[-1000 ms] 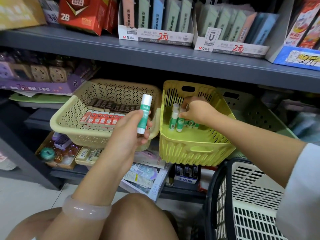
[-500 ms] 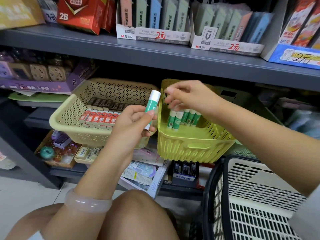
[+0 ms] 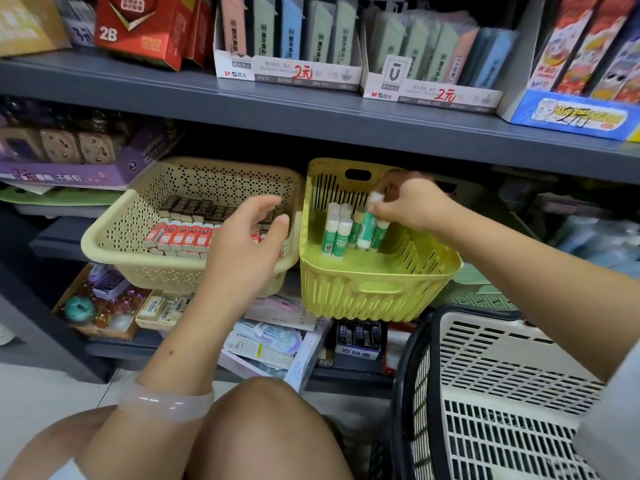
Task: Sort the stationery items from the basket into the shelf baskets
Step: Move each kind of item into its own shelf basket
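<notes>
Inside the slotted yellow-green plastic shelf basket [image 3: 377,282], the right hand [image 3: 412,206] pinches a green-and-white glue stick [image 3: 367,223] near its white cap, holding it tilted among the upright row of matching glue sticks [image 3: 337,233] at the basket's 12 o'clock side. Half a second earlier this stick was gripped by the left hand [image 3: 247,244] while the right hand hovered above the row; the stick has since passed across. Now the left hand holds nothing, fingers loosely curved, in front of the perforated beige plastic shelf basket [image 3: 138,220], which lies at 9 o'clock of the yellow-green one and holds rows of red-and-white boxed erasers [image 3: 180,237]. At 5 o'clock, a cream lattice shopping basket with a black rim [image 3: 502,393] stands by the person's knee. Above, at 12 o'clock, a grey metal shelf board [image 3: 311,112] carries display cartons.
</notes>
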Motion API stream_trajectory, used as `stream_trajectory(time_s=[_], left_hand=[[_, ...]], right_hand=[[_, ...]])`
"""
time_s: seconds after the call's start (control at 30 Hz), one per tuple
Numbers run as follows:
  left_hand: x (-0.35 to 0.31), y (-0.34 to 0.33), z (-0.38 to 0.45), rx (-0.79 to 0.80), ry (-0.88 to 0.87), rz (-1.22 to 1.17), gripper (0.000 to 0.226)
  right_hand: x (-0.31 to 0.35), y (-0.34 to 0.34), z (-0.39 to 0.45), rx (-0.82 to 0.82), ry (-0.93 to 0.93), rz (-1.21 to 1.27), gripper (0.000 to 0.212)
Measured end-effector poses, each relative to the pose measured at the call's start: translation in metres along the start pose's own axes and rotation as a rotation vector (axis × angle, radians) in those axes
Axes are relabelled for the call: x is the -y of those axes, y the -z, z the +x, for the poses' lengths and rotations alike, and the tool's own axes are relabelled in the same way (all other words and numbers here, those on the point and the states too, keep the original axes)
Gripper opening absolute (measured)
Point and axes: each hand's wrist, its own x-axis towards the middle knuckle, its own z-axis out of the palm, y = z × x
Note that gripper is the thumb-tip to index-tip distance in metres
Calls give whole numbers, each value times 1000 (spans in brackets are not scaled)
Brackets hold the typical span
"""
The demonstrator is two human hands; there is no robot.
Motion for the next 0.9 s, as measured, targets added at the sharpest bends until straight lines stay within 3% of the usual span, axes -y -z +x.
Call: stream_trajectory(time_s=[0.1, 0.37, 0.57, 0.7, 0.9], left_hand=[[3, -4, 0, 31, -15, 96, 26], [3, -5, -2, 74, -22, 115, 25], [0, -5, -6, 29, -49, 77, 22], [-16, -6, -21, -49, -220, 163, 19], [-39, -31, -52, 245, -361, 220, 24]], right_hand=[[-6, -16, 11, 120, 16, -318, 20], [-8, -42, 27, 210, 39, -428, 18], [-3, -26, 17, 212, 16, -357, 43], [-2, 1, -15, 121, 83, -212, 36], [-9, 19, -74, 5, 245, 51, 16]])
